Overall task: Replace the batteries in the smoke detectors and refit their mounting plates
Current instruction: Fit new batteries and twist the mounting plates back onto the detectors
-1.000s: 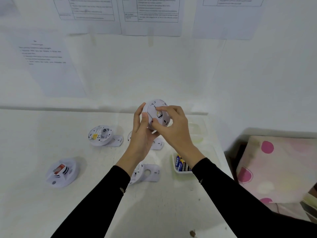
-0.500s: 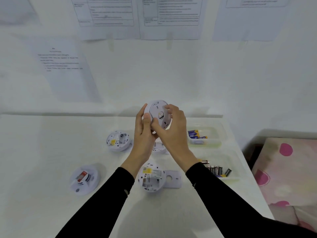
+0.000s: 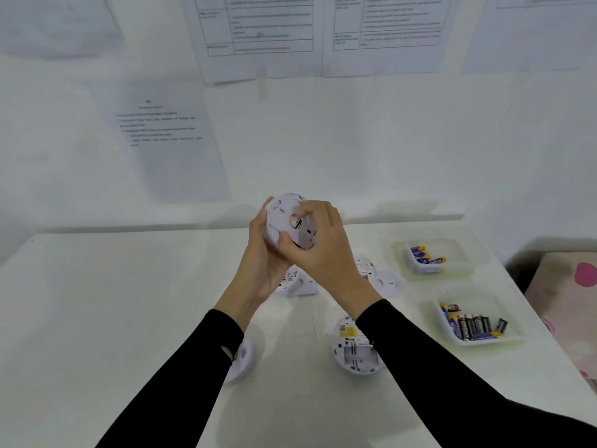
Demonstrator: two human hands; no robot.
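Note:
Both hands hold a round white smoke detector (image 3: 286,218) raised above the table, its back with the mounting plate facing me. My left hand (image 3: 263,263) cups it from below and the left. My right hand (image 3: 323,250) grips its right side, fingers curled over the plate. An opened detector (image 3: 352,349) lies back-up on the table by my right forearm. Another detector (image 3: 240,360) lies partly hidden under my left forearm. Two more detectors with loose plates (image 3: 298,282) (image 3: 376,273) lie behind my hands.
A clear tray (image 3: 478,324) of several dark batteries sits at the right. A second clear tray (image 3: 433,258) with a few blue batteries stands behind it. A pink spotted cloth (image 3: 571,305) lies beyond the table's right edge. Printed sheets (image 3: 168,147) hang on the wall.
The view has swung left, so the table items sit further right in frame. My right hand has turned round the held detector, fingers shifting over its back plate.

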